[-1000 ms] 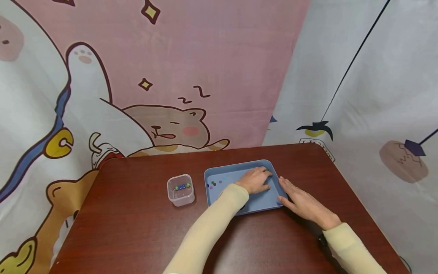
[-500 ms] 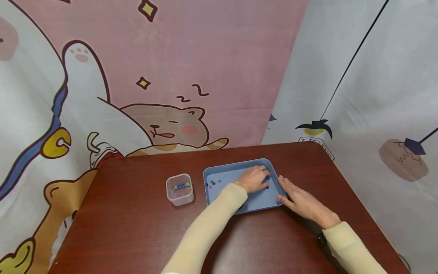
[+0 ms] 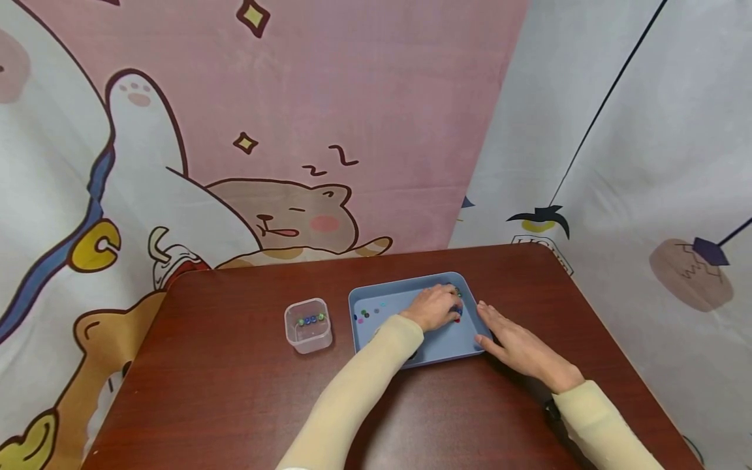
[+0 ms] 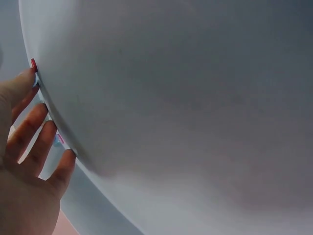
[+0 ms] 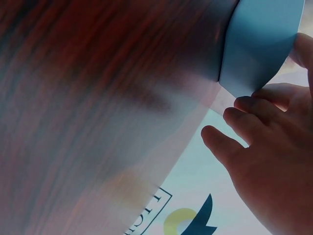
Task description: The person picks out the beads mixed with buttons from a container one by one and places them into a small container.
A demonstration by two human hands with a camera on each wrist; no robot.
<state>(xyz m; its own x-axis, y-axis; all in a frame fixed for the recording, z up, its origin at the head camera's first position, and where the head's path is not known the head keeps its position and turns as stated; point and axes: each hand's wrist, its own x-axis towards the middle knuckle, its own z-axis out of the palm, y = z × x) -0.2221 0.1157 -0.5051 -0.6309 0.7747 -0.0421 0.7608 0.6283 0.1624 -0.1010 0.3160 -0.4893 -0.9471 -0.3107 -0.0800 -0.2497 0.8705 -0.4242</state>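
Note:
My left hand (image 3: 431,307) reaches into the shallow blue tray (image 3: 405,284), fingertips down among small beads at its right end. In the left wrist view a blue bead (image 4: 35,81) lies between thumb and index tips; I cannot tell whether they pinch it. A red bead (image 4: 33,64) sits just past the thumb, and the other fingers are spread. A green bead (image 3: 459,294) shows beyond the fingertips. My right hand (image 3: 525,349), fingers nearly straight, rests against the tray's right side; in the right wrist view its fingertips meet the tray wall (image 5: 264,44).
Left of the tray stands a clear plastic container (image 3: 310,343) with several green and blue beads in a row. More small beads (image 3: 364,314) lie at the tray's left end. Both stand on a brown wooden table (image 3: 235,372), with a printed curtain (image 3: 411,130) behind it.
My left hand has drawn slightly left within the tray, its fingers curling in. The red, blue and green beads by its fingertips have come into sight. My right hand has stayed at the tray's side.

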